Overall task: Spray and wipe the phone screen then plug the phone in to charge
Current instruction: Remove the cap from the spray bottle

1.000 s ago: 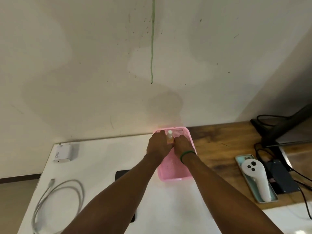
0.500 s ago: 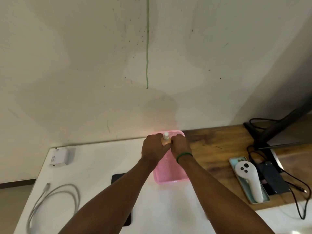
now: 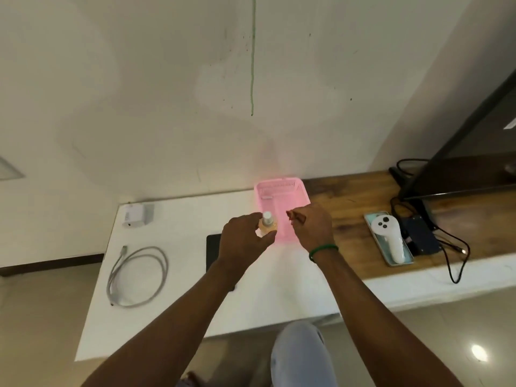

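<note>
We see left grip (image 3: 245, 241) curled round spray bottle (image 3: 267, 222) over near-left corner of pink basket (image 3: 282, 185). Right grip (image 3: 312, 226) curled, contents unclear. Basket holds one small white item (image 3: 266, 196). Dark phone (image 3: 213, 247) lies on worktop (image 3: 181, 303), left of basket.

Both bare forearms are extended from the lower edge toward the centre of the frame. The left hand (image 3: 243, 241) is held back-up, fingers curled round a small bottle (image 3: 267, 222). The right hand (image 3: 311, 227) is held just right of it, fingertips drawn together; whether anything is pinched cannot be told.
</note>
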